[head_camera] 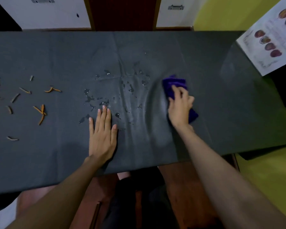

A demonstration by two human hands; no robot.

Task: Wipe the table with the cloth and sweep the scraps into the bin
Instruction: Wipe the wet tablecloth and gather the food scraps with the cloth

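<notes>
You're in a home room: a table under a dark grey cloth cover (pixel 56 55), white cabinet doors with metal handles (pixel 175 7), yellow-green floor (pixel 229 14), a printed picture sheet (pixel 271 38).

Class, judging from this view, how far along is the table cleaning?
Done: nothing clearly. In hand: the right hand presses the purple cloth on the table; the left hand lies flat. Left: water drops, scraps. No bin in view.
</notes>
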